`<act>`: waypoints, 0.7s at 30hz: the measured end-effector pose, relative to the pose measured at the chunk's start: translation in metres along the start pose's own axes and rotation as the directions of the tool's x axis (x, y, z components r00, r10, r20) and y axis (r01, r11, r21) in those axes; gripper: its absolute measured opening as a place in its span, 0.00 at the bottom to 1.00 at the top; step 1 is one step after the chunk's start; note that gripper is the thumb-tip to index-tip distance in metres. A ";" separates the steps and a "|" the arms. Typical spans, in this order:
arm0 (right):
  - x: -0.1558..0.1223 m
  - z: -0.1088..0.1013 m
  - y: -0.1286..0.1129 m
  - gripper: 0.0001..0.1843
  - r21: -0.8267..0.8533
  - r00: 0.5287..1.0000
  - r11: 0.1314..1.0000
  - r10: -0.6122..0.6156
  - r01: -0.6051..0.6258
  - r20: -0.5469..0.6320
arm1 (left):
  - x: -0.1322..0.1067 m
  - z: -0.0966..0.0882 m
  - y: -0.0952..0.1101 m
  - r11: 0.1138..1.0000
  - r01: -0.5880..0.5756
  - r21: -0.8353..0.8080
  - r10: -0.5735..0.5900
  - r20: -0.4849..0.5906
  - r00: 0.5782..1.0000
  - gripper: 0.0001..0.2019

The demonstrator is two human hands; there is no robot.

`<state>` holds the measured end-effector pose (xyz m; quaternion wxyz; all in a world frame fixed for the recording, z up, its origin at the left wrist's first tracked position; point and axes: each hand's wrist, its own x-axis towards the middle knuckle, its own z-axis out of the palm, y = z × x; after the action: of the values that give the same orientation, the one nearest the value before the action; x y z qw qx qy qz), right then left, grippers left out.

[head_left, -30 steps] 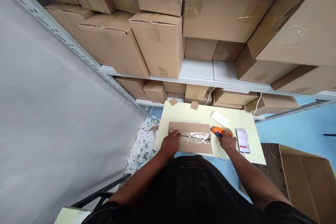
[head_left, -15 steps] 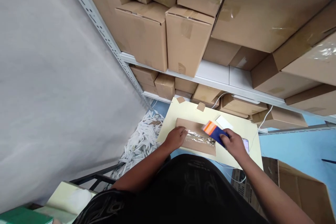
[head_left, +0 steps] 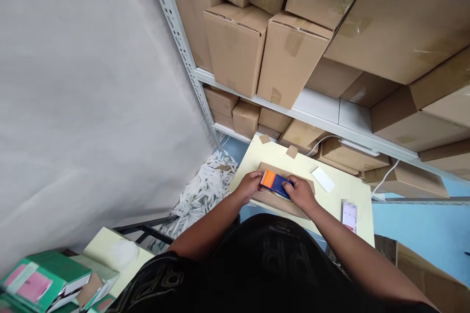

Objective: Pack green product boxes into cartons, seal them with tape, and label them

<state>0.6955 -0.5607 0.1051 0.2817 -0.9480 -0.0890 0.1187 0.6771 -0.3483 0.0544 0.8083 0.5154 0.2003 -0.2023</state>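
A flat brown cardboard parcel (head_left: 279, 201) with shiny clear tape along its top lies on a pale yellow table (head_left: 341, 195). My right hand (head_left: 301, 194) grips an orange and blue tape dispenser (head_left: 274, 182) and holds it over the parcel's left part. My left hand (head_left: 249, 186) rests on the parcel's left end, fingers curled and touching the dispenser's orange end.
A white slip (head_left: 323, 179) and a phone (head_left: 348, 215) lie on the table to the right, two cardboard scraps (head_left: 292, 151) at its far edge. Shelves of cardboard boxes (head_left: 290, 63) rise behind. White paper strips (head_left: 198, 195) litter the floor on the left. Green boxes (head_left: 44, 279) sit at bottom left.
My right hand lifted the tape dispenser from the table's right side and carried it left across the parcel to my left hand. The view swung left.
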 end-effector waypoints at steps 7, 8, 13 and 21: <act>0.005 0.002 0.001 0.18 0.010 0.999 0.999 -0.043 0.043 0.021 | 0.002 -0.005 0.004 0.997 0.057 0.041 -0.057 -0.020 0.998 0.12; 0.006 0.002 0.003 0.18 0.015 0.999 0.999 -0.042 0.041 0.032 | 0.003 -0.007 0.004 0.994 0.021 0.112 -0.018 -0.025 1.000 0.10; 0.017 0.001 0.005 0.23 0.034 0.991 0.999 -0.004 -0.001 0.132 | 0.013 -0.014 0.002 0.895 -0.115 0.431 0.148 -0.043 0.988 0.07; 0.022 -0.002 -0.005 0.23 -0.046 0.983 0.999 0.029 -0.021 0.182 | 0.020 -0.019 -0.008 0.894 -0.101 0.436 0.151 -0.080 0.985 0.11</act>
<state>0.7161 -0.5521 0.1060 0.2499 -0.9400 -0.1051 0.2070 0.6874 -0.3364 0.0298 0.6736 0.7033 0.1617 -0.1595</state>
